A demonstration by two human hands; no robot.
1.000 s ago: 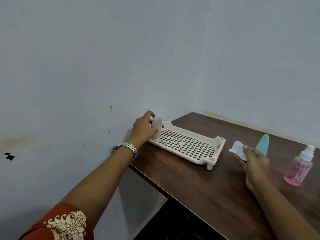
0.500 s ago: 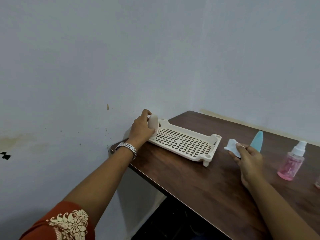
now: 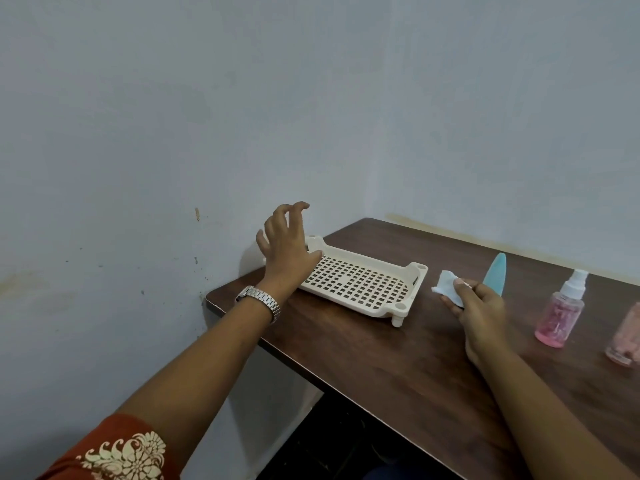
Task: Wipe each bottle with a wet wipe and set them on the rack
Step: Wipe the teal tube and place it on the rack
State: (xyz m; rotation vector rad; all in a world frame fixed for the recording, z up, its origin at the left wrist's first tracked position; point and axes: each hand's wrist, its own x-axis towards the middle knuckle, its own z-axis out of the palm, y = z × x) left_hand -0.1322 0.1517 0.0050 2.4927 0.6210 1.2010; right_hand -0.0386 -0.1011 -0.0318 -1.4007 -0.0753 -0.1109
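A cream slotted rack (image 3: 415, 276) stands on the dark wooden table (image 3: 381, 362) near its left corner. My left hand (image 3: 284, 251) hovers over the rack's left end, fingers spread, holding nothing. Only a pale sliver by its thumb shows of the white bottle, which the hand otherwise hides. My right hand (image 3: 481, 313) rests on the table right of the rack, pinching a white wet wipe (image 3: 446, 288). Just behind it is a tapered teal bottle (image 3: 497, 271). A pink spray bottle (image 3: 558, 315) stands further right, and another pink bottle (image 3: 626, 337) is cut off by the frame edge.
The table sits in a corner, with pale walls close behind and to the left of the rack. Its left edge (image 3: 242, 327) runs diagonally toward me, with dark floor below. A metal watch is on my left wrist.
My left hand has let go of the white bottle at the rack's left end, opened and lifted. My right hand has kept hold of the wipe. The view has shifted slightly right.
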